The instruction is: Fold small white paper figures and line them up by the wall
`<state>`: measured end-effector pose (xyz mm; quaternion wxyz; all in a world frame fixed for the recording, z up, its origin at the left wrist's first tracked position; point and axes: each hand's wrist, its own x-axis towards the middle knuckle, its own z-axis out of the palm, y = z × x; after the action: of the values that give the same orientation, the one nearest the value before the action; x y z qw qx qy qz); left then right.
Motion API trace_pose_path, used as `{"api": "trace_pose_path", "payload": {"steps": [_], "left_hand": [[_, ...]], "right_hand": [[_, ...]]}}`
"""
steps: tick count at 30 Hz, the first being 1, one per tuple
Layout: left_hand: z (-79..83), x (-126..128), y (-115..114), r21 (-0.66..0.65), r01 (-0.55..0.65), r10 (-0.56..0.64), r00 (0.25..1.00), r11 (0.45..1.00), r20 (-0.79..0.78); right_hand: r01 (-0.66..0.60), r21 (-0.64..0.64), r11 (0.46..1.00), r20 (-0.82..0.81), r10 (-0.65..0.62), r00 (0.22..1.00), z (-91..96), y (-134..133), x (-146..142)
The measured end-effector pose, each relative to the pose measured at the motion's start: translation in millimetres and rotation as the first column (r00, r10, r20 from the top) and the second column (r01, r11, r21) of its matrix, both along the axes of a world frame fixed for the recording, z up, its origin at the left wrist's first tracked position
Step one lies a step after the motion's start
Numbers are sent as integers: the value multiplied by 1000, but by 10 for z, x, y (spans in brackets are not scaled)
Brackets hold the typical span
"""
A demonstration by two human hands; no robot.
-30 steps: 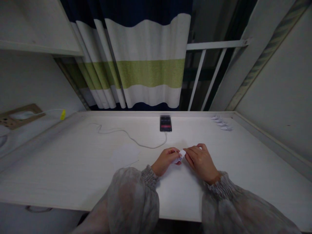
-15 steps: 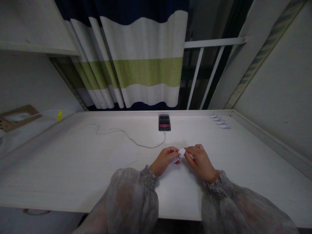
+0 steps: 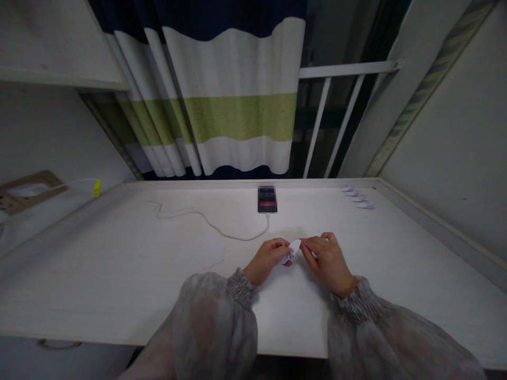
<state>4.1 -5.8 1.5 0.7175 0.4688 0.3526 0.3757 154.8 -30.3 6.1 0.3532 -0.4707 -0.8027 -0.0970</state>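
Observation:
A small piece of folded white paper (image 3: 294,246) is held just above the desk, between my two hands. My left hand (image 3: 270,258) is closed around its lower left part, thumb on top; a ring shows on one finger. With thumb and fingers pinched together, my right hand (image 3: 325,262) grips the paper's upper right tip. The fingers hide much of the folds. Further left on the desk lies a flat white sheet of paper (image 3: 200,252), hard to make out against the white top.
A phone (image 3: 267,199) lies at the back of the white desk (image 3: 119,295), with a white cable (image 3: 222,232) running left from it. Several small folded paper pieces (image 3: 358,197) stand in a row at the back right. A striped curtain (image 3: 241,95) hangs behind.
The paper's right end now looks narrower and more pointed. My right hand has shifted very slightly to the right; my left hand keeps its hold.

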Motion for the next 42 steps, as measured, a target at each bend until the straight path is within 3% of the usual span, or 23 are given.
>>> {"api": "trace_pose_path", "payload": {"steps": [6,13,21,34,42], "left_hand": [[-14,-10,3,-2,-16,16,1000,1000,-1],[-38,-4,-4,3,16,-16,1000,1000,-8],[-50,0,-1,-19,43,-44,999,999,-6],[-45,2,7,-25,28,-28,1000,999,9],[-81,0,44,54,-106,107,994,993,-22]], "right_hand": [[67,61,996,61,-71,996,-45,52,78],[5,85,996,36,-9,999,-7,32,90],[35,95,995,-15,-33,999,14,12,56],[80,-117,990,-125,-95,988,-8,9,25],[99,-163,982,-176,-127,976,-27,41,49]]}}
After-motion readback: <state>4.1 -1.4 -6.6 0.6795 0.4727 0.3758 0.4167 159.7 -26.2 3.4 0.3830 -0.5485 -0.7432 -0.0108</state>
